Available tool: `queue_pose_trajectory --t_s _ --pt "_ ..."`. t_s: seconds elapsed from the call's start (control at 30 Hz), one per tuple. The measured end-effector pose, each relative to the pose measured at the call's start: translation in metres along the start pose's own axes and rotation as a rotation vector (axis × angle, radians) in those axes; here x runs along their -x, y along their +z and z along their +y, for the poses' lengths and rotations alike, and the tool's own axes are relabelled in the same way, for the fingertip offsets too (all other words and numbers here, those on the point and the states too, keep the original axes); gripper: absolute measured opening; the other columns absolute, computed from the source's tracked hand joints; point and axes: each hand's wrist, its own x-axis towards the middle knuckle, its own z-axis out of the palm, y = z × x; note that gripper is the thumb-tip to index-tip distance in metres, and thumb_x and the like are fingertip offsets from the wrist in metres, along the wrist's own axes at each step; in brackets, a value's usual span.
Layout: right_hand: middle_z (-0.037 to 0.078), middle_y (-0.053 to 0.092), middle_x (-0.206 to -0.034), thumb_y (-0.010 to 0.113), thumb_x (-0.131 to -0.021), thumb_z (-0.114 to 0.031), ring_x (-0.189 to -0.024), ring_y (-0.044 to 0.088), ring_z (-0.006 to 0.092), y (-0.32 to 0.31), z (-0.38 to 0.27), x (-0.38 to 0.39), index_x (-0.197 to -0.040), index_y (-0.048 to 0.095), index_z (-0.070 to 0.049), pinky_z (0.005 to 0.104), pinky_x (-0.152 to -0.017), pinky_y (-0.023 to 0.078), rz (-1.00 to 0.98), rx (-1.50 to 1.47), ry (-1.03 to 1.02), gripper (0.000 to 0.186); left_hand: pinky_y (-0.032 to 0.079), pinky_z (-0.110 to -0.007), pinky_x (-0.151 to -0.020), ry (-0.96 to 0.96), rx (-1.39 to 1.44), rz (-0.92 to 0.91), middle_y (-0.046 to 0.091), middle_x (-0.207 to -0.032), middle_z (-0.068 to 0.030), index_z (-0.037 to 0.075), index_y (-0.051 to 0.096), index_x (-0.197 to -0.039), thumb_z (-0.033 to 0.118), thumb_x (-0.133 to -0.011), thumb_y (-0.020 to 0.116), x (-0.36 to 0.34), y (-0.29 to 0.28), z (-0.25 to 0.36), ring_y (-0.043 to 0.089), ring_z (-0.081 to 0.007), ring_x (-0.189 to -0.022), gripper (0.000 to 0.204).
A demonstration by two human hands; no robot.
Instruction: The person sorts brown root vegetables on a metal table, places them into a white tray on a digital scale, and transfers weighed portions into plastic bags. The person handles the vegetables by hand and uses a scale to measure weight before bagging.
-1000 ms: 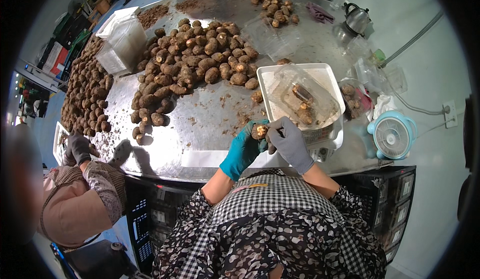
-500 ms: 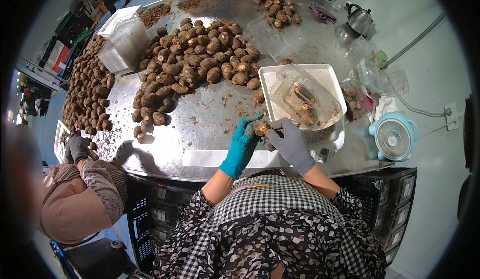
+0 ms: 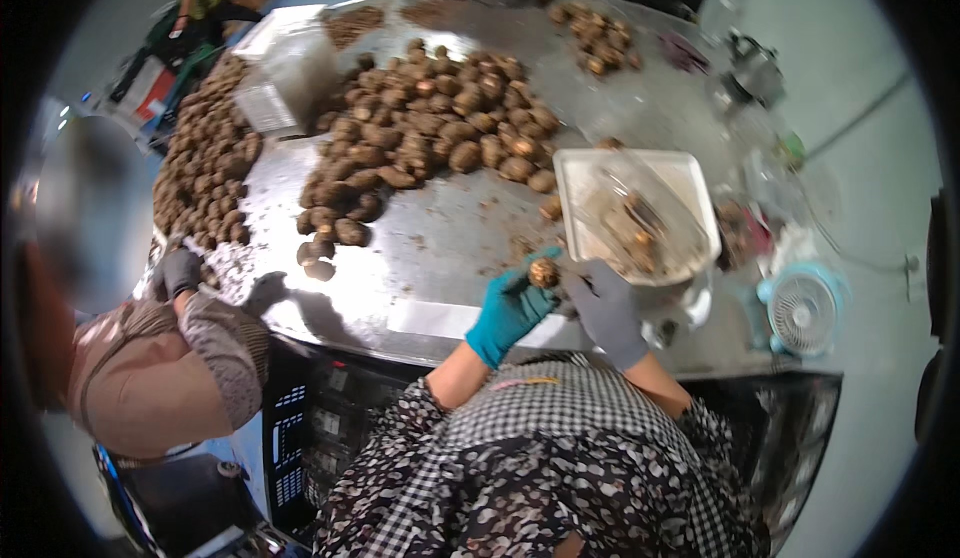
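Note:
My left hand [image 3: 510, 308], in a teal glove, is closed around a small round brown tuber [image 3: 543, 274] held just above the metal table's near edge. My right hand [image 3: 605, 308], in a grey glove, sits right beside it, fingers curled on a small tool pressed to the tuber; the tool itself is mostly hidden. Both hands hover at the front left corner of a white rectangular tray [image 3: 575, 173] that holds several peeled pieces and scraps.
A big heap of brown tubers [image 3: 430, 138] covers the middle of the metal table [image 3: 440, 248], with more at the left edge [image 3: 205, 173]. A clear plastic tub [image 3: 285, 78] stands at the back left. A co-worker's gloved hand [image 3: 180, 273] rests at the left. A small fan [image 3: 803, 310] sits right.
Both hands stay together on the tuber near the tray's corner, only turning it slightly. The co-worker's hand at the left has shifted a little along the table edge.

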Motion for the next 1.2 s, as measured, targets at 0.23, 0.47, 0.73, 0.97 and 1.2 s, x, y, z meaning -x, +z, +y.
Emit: queue_pose_trajectory --t_s 0.23,0.47,0.73,0.97,1.2 --pt "0.006 0.062 -0.069 0.058 -0.09 -0.013 -0.057 0.06 0.0096 -0.003 0.032 0.001 -0.088 0.059 0.0 0.0246 -0.048 0.047 0.006 -0.062 0.202 0.014 0.047 -0.04 -0.09 0.141 -0.168 0.224 0.061 -0.103 -0.013 0.002 0.058 -0.107 0.026 -0.091 0.056 -0.01 -0.049 0.037 0.057 -0.0301 -0.099 0.029" --pt "0.012 0.064 -0.078 0.059 -0.087 -0.011 -0.063 0.062 0.0137 0.003 0.04 -0.001 -0.098 0.061 0.003 0.0267 -0.059 0.05 -0.243 0.169 0.028 0.017 0.046 -0.037 -0.09 -0.254 -0.303 0.544 0.065 -0.103 -0.013 0.003 0.063 -0.104 0.019 -0.091 0.053 0.018 -0.091 0.037 0.06 -0.0244 -0.095 0.023" --pt "0.017 0.065 -0.087 0.059 -0.086 -0.019 -0.075 0.065 0.0251 -0.003 0.048 0.001 -0.1 0.062 -0.001 0.0334 -0.069 0.051 -0.372 0.366 -0.055 0.023 0.05 -0.029 -0.061 1.373 -0.224 0.249 0.055 -0.079 -0.0059 0.004 0.053 -0.094 0.01 -0.091 0.048 0.056 0.151 0.374 0.053 -0.0163 -0.062 0.007" --pt "0.016 0.066 -0.087 0.06 -0.086 -0.019 -0.076 0.065 0.0237 0.004 0.042 -0.01 -0.094 0.063 0.001 0.0309 -0.07 0.051 -0.483 0.54 -0.23 0.022 0.046 -0.036 -0.08 1.004 -0.727 0.12 0.055 -0.094 -0.0138 0.0 0.049 -0.091 0.001 -0.088 0.044 0.013 0.015 0.335 0.056 -0.0271 -0.089 0.006" --pt "0.018 0.064 -0.104 0.058 -0.086 -0.02 -0.091 0.062 0.0301 0.0 0.049 -0.006 -0.092 0.064 -0.001 0.0334 -0.079 0.049 -0.387 0.553 -0.275 0.021 0.048 -0.034 -0.075 0.409 -0.463 0.463 0.058 -0.086 -0.0082 0.003 0.052 -0.12 0.011 -0.091 0.047 -0.017 -0.036 0.17 0.057 -0.0208 -0.079 0.03"
